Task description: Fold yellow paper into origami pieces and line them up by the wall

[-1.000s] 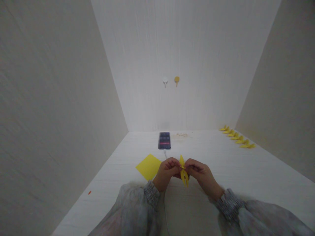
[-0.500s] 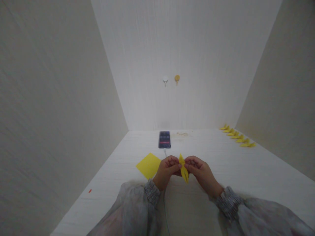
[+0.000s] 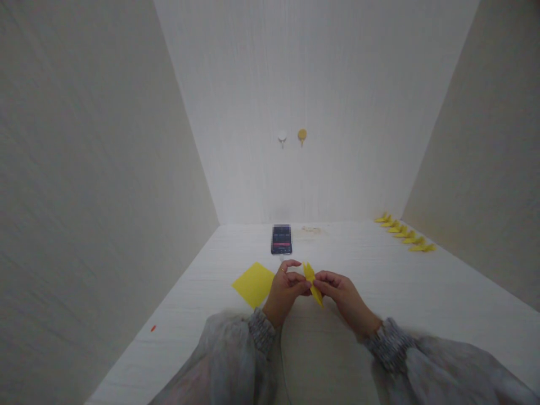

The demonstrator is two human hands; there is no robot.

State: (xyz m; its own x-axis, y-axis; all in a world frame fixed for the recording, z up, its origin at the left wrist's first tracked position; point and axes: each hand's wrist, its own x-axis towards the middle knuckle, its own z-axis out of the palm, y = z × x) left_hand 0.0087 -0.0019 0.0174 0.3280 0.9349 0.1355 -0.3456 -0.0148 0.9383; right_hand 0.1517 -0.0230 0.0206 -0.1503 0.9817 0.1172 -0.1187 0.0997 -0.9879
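Between my two hands is a narrow piece of folded yellow paper [image 3: 315,293], pointed at its near end and split into tips at the far end. My left hand [image 3: 287,289] pinches its left side with thumb and fingers, while the index finger is raised above the others. On the opposite side my right hand [image 3: 341,291] grips the same piece between thumb and fingertips. Just left of my left hand lies a flat yellow paper square [image 3: 253,284], its right corner hidden behind that hand.
A phone [image 3: 281,241] with a cable lies beyond my hands. Several folded yellow paper figures [image 3: 403,232] form a row at the back right. A small red bit [image 3: 153,328] lies at left. Two hooks [image 3: 302,135] are on the back wall; walls rise on both sides.
The folded paper has tilted, its far end leaning more to the left and its tips now parted. My left index finger has lifted off it. The right hand keeps its grip.
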